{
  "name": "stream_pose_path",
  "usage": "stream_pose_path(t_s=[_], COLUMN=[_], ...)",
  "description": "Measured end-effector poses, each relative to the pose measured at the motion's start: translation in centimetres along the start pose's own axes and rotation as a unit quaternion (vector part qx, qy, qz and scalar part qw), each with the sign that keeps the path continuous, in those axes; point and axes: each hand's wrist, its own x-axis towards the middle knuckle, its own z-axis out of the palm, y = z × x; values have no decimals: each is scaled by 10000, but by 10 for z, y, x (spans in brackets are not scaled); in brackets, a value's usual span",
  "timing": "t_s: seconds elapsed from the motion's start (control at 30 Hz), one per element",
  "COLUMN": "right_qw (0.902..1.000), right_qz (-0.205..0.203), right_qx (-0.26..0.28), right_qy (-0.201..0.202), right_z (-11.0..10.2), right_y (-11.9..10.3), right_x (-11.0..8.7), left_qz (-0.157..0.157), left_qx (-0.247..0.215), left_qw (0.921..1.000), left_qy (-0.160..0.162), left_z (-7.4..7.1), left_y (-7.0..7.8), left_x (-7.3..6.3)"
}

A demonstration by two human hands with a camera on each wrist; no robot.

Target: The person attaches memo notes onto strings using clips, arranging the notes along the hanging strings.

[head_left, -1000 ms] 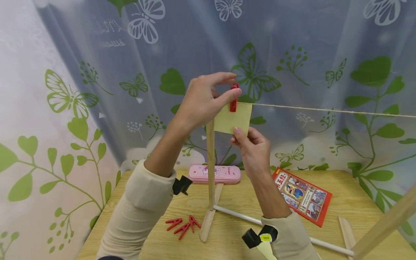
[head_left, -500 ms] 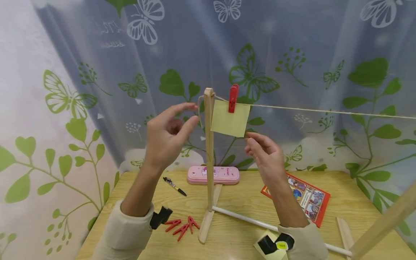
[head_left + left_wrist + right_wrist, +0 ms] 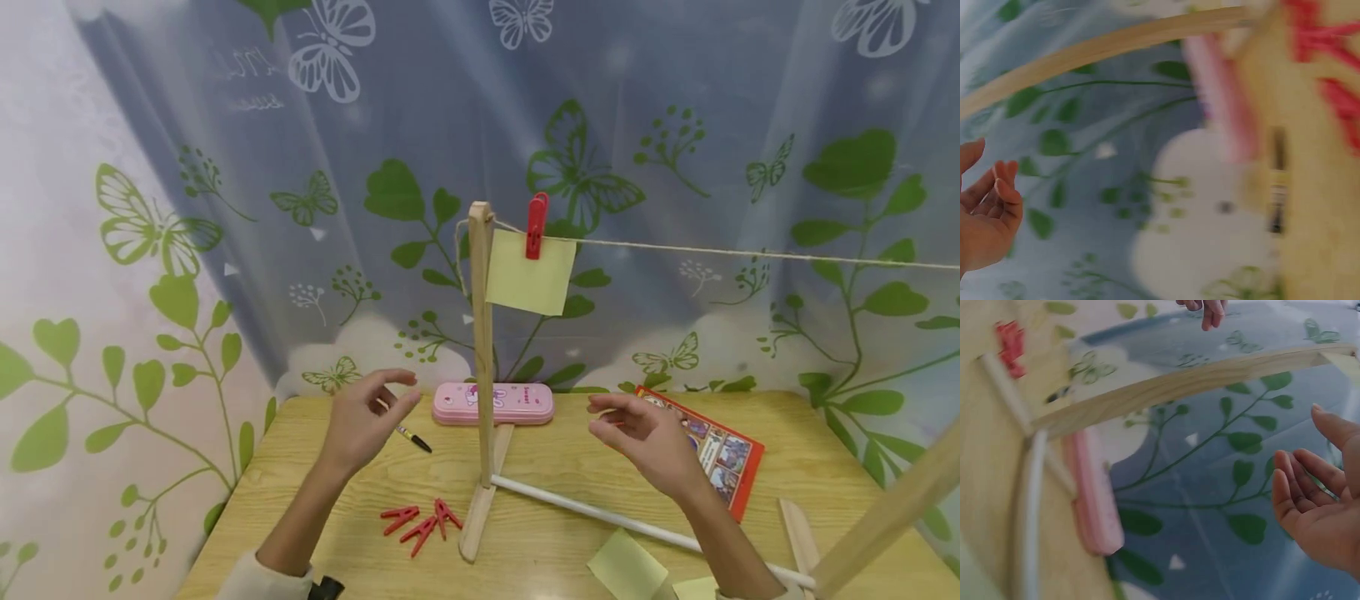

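A yellow sticky note hangs from a string near the wooden post, held by a red clothespin. My left hand is in the air left of the post, fingers loosely bent, holding nothing; a pen lies on the table partly behind it. On the other side of the post my right hand hovers in front of a red comic-style book, also holding nothing. Several red clothespins lie on the table left of the post's foot.
Behind the post lies a pink pencil case. A white rod runs low between the post and a second wooden post at right. More yellow sticky notes lie at the front of the wooden table.
Both hands have come away from the note and clothespin and dropped down toward the table, one on each side of the post. The note stays hanging from the string.
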Motion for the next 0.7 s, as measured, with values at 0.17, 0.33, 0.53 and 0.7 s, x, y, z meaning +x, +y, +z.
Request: stream_pose_path(t_s=[0.17, 0.33, 0.53, 0.7], right_qw=[9960, 9886, 9784, 9636], right_qz=[506, 848, 1135, 1617], right_qx=[-498, -756, -1245, -1585], right_qy=[-550, -985, -1200, -1421], right_z=[-2, -5, -7, -12], right_y=[35, 62, 82, 92], right_x=[-23, -42, -60, -77], left_qz=[-417, -1068, -1460, -1535], left_qx=[261, 357, 390, 341], left_qw=[9963, 9855, 9743, 9654], left_qy=[-706, -1268, -1671, -2081], left_z=[14, 25, 32, 30], left_y=[-37, -62, -83, -99], left_x=[-26, -47, -67, -80])
